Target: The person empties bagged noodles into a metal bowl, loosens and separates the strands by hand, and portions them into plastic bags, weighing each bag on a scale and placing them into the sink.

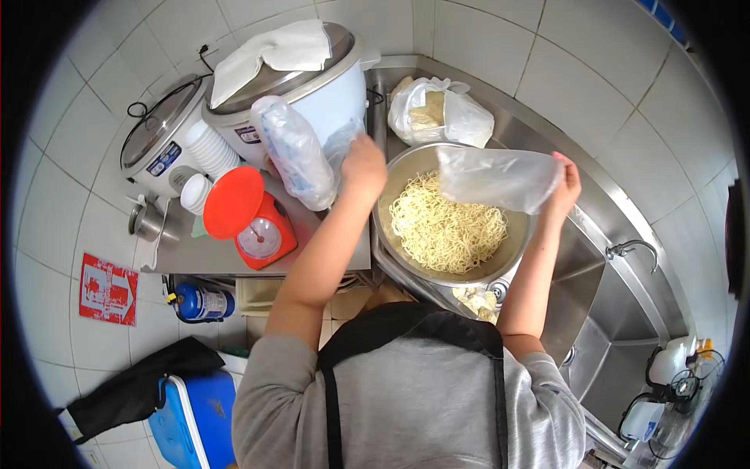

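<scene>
My right hand (566, 184) is closed on one end of a clear plastic bag (500, 178), which stretches flat and limp over the right side of a large steel bowl (388, 234). Pale yellow noodles (445, 227) lie heaped in that bowl. My left hand (365, 162) is curled closed beside a bulky clear plastic packet (293, 152) with bluish contents. Thin clear plastic lies right at its fingers; exactly what they grip is hidden. The packet leans on a big rice cooker (332, 102).
A red scale (264, 234) and stacked white cups (211, 148) stand at left, near a second cooker (160, 141). A white plastic bag (461, 117) sits behind the bowl. At right are a faucet (633, 250) and sink (617, 313). A blue cooler (191, 422) stands low left.
</scene>
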A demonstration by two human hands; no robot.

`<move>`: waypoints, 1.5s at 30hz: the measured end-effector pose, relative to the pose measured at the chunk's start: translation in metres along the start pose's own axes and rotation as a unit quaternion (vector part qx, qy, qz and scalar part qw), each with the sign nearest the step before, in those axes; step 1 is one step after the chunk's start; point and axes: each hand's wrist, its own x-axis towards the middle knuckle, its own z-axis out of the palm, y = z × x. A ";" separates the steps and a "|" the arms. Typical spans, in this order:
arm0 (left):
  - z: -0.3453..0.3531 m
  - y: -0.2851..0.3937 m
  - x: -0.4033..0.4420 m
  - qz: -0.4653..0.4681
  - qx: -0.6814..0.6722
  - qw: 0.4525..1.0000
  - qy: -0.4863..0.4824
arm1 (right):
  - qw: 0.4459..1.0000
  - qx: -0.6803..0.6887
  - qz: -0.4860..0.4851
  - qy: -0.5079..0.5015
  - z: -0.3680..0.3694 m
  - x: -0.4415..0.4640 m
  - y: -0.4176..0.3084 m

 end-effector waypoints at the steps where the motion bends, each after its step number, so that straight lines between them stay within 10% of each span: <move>1: -0.038 0.016 -0.010 0.047 -0.126 0.991 0.013 | 0.999 -0.039 -0.025 0.000 0.010 -0.006 0.004; 3: -0.053 0.048 -0.025 0.203 -0.312 0.907 0.198 | 0.990 -0.132 -0.042 -0.024 0.033 -0.027 -0.004; 5: -0.080 0.080 -0.053 0.268 -0.450 0.840 0.142 | 0.987 -0.139 -0.010 -0.084 0.057 -0.043 -0.009; 12: -0.044 0.027 -0.023 0.276 -0.296 0.910 0.088 | 0.969 -0.173 0.056 -0.170 0.049 -0.017 -0.007; 15: -0.054 0.017 -0.017 0.167 -0.438 0.883 0.022 | 0.961 -0.148 0.103 -0.209 0.039 -0.008 -0.014; 19: -0.058 0.055 -0.034 0.359 -0.446 0.810 0.127 | 0.932 -0.207 0.102 -0.278 0.063 -0.028 -0.034; 23: -0.030 0.049 -0.027 0.259 -0.432 0.864 -0.025 | 0.909 -0.227 0.108 -0.333 0.067 -0.026 -0.036; 26: -0.033 0.021 -0.012 0.211 -0.303 0.920 0.129 | 0.833 -0.210 0.169 -0.482 0.048 -0.009 -0.006; 30: -0.059 0.009 -0.012 0.166 -0.279 0.941 0.094 | 0.464 -0.579 0.147 -0.654 0.033 -0.040 0.060; 34: -0.066 0.010 -0.017 0.143 -0.257 0.951 0.096 | 0.408 -0.622 0.015 -0.668 0.025 -0.094 0.086; 40: -0.069 0.006 -0.014 0.119 -0.226 0.964 0.078 | 0.671 -0.426 0.121 -0.595 0.021 -0.013 0.076; 45: -0.063 0.001 -0.004 0.132 -0.208 0.967 0.071 | 0.739 -0.290 0.086 -0.602 0.064 0.052 -0.062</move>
